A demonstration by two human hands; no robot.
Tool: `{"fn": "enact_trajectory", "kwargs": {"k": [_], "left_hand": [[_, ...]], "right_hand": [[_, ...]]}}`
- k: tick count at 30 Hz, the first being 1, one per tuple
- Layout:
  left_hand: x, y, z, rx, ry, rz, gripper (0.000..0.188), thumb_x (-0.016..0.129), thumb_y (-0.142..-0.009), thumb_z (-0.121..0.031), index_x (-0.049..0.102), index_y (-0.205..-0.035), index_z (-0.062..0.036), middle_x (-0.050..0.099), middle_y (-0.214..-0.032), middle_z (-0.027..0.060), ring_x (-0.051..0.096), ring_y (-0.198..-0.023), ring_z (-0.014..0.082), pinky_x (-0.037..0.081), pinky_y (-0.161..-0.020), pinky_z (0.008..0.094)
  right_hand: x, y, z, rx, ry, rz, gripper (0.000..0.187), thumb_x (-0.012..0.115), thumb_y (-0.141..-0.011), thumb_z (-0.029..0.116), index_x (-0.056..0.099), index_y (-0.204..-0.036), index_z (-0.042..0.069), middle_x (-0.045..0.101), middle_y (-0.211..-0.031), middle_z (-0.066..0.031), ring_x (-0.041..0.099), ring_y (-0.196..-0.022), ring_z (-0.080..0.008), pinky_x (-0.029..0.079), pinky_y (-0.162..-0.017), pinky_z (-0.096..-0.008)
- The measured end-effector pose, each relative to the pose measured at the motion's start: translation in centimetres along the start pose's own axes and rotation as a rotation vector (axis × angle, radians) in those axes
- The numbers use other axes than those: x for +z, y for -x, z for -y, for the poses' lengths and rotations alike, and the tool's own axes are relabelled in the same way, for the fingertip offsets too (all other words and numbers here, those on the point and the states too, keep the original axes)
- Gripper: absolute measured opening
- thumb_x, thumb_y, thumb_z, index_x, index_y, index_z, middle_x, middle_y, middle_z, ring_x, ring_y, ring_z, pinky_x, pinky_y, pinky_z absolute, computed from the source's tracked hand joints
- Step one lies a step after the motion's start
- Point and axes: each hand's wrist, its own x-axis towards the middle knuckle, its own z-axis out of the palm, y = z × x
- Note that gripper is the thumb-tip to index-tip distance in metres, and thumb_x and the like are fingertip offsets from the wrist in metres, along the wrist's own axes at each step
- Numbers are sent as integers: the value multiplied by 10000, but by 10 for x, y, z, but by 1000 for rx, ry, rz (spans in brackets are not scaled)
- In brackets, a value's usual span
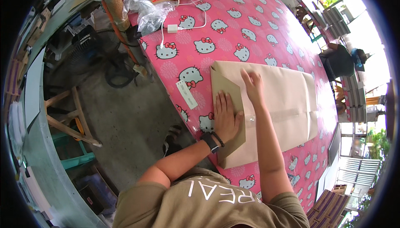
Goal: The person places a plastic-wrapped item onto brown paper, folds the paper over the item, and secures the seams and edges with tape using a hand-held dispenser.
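the brown paper bag lies on the pink patterned table cover, with its folded flap at the left end. the left hand rests flat on the flap: fingers extended and close together, thumb spread. the right hand is positioned over the upper part of the bag: fingers partly curled; whether they grip anything cannot be determined. a white strip lies left of the bag. a white adapter lies farther away, near clear plastic wrap.
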Motion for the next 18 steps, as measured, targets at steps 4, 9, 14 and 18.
{"fn": "enact_trajectory", "kwargs": {"k": [4, 9, 14, 18], "left_hand": [[10, -3, -4, 13, -220, 11, 707, 470, -855, -368, 230, -1321, 106, 191, -1366, 341, 182, -1271, 486, 164, -1048, 520], [-3, 2, 0, -47, 86, -85, 578, 520, -843, -320, 354, -1266, 37, 383, -1256, 271, 365, -1191, 383, 301, -983, 485], [-43, 30, -16, -738, 1298, 100, 388, 529, -869, -237, 436, -1153, 11, 519, -1082, 97, 509, -987, 204, 413, -857, 326], [-37, 34, -20, -647, 1163, 126, 457, 535, -871, -248, 407, -1224, 11, 503, -1125, 90, 487, -1021, 168, 393, -887, 303]], "right_hand": [[-43, 127, -27, 13, 69, 239, 392, 686, -728, 364, 498, -600, 44, 472, -615, -57, 423, -694, -214, 324, -691, -348], [-42, 171, -21, -68, 76, 147, 384, 689, -726, 270, 415, -572, 49, 419, -595, -56, 418, -674, -226, 309, -693, -337], [-37, 176, -19, -34, -78, -32, 320, 676, -734, 175, 437, -572, 38, 427, -580, -65, 412, -635, -220, 319, -698, -320], [-38, 178, -23, 34, -205, -78, 310, 670, -732, 155, 439, -572, 25, 437, -567, -69, 413, -615, -215, 330, -691, -305]]}}
